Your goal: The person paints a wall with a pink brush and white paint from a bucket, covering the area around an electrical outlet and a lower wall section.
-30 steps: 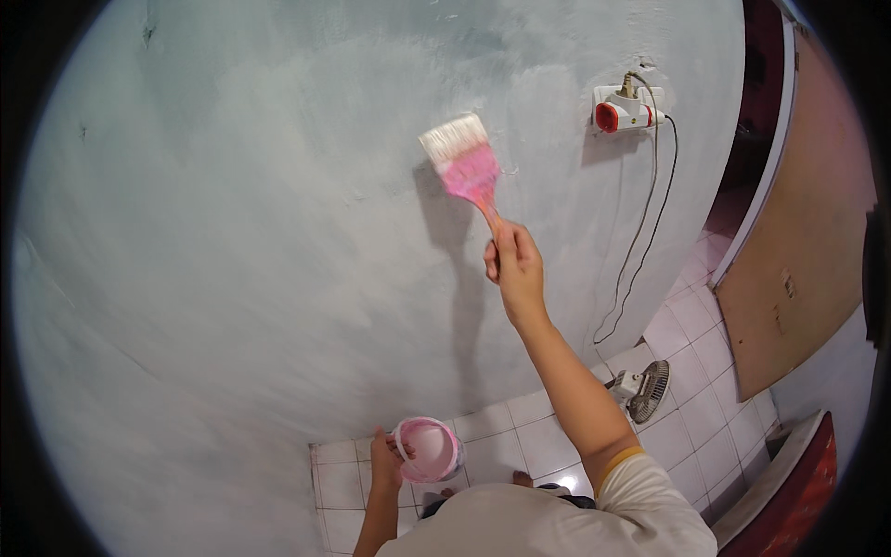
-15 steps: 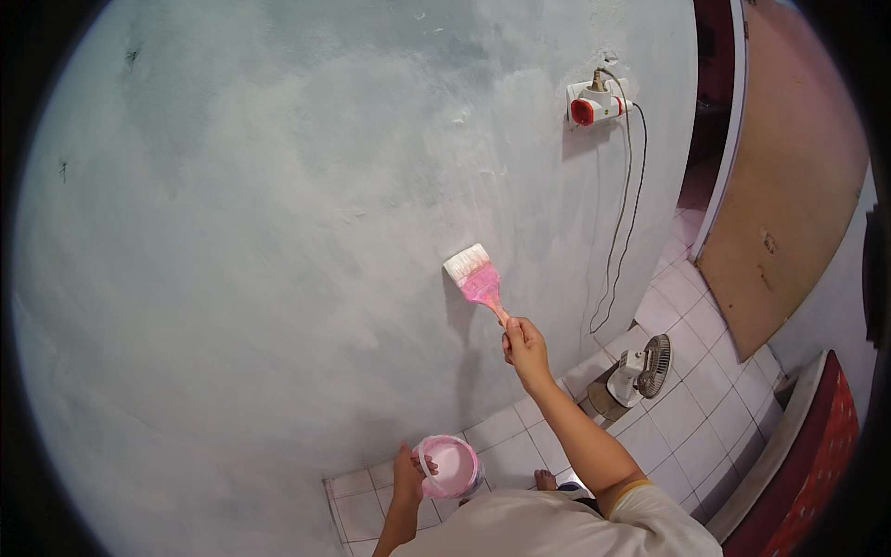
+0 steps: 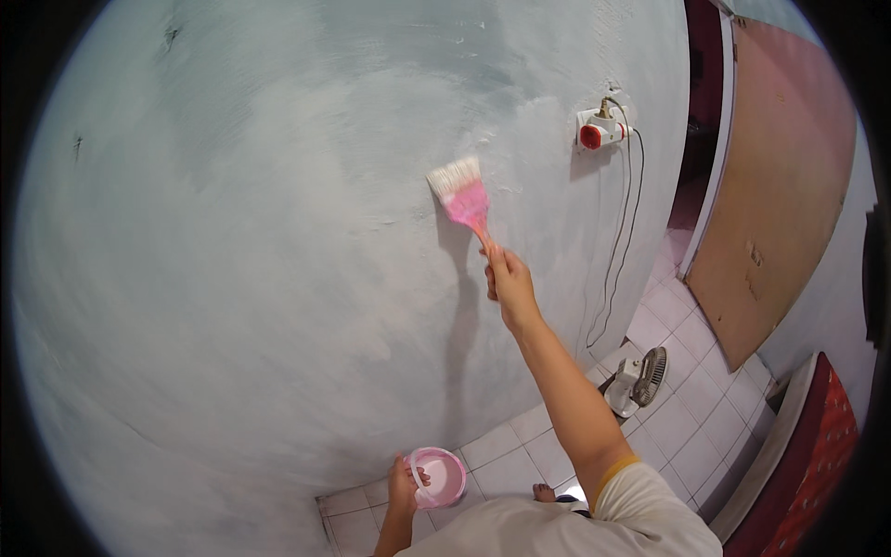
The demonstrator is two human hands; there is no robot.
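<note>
My right hand (image 3: 510,284) is closed round the handle of a wide paintbrush (image 3: 466,200) with a pink ferrule area and pale bristles. The bristles press against the wall (image 3: 306,232), which shows patchy whitish paint over grey-blue. Low at the wall's foot, my left hand (image 3: 405,483) grips a small pink-rimmed paint bucket (image 3: 462,477) by its rim and handle. Pale pink-white paint lies inside the bucket. Some fingers of the left hand show over the bucket's inner side.
Right of the brush, a wall socket (image 3: 603,128) holds a red-and-white adapter with dangling cords. Below it a small fan (image 3: 636,381) stands near the tiled floor (image 3: 668,422). A brown door panel (image 3: 775,186) leans open at right, and a red-covered mattress (image 3: 817,455) lies lower right.
My right hand has moved the paintbrush up the wall and slightly left. The left hand still holds the bucket low down; the view has shifted a little.
</note>
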